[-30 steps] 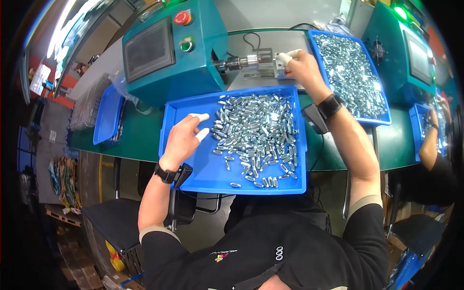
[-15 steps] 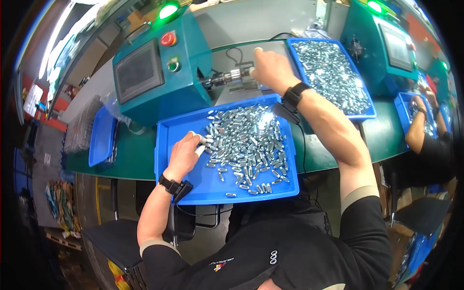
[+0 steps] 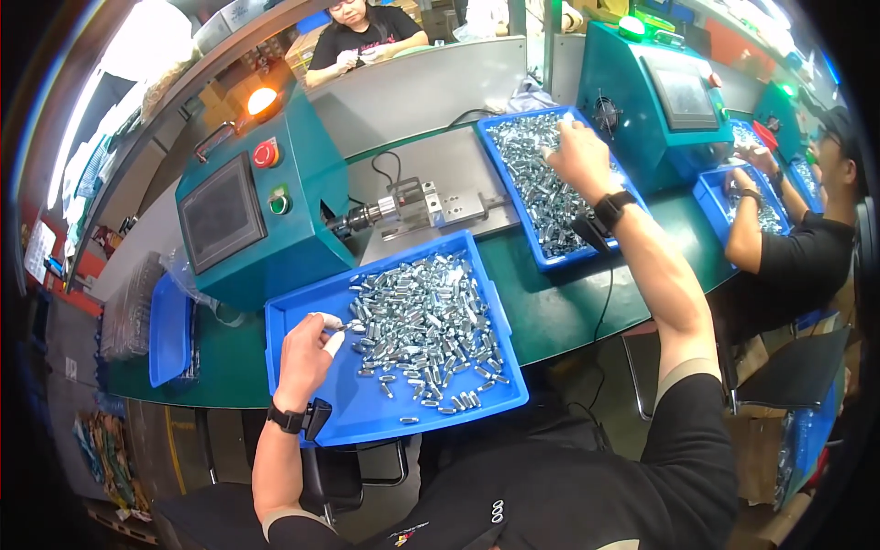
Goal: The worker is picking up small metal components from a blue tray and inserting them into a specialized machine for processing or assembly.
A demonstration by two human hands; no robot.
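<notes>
My left hand rests in the near blue tray, its fingertips pinching a small silver metal part at the edge of a heap of metal parts. My right hand reaches out over the far blue tray, fingers down on its pile of silver parts; whether it holds one I cannot tell. Between the trays sits a small metal chuck fixture on a grey plate, attached to a teal machine with a screen and a red button.
A second teal machine stands right of the far tray. A co-worker in black handles parts in another blue tray at right. Another person sits behind the grey divider. A blue tray lies far left on the green bench.
My right hand moved from the chuck fixture rightward onto the far tray's parts. My left hand stayed in the near tray, now pinching a part. The view shifted.
</notes>
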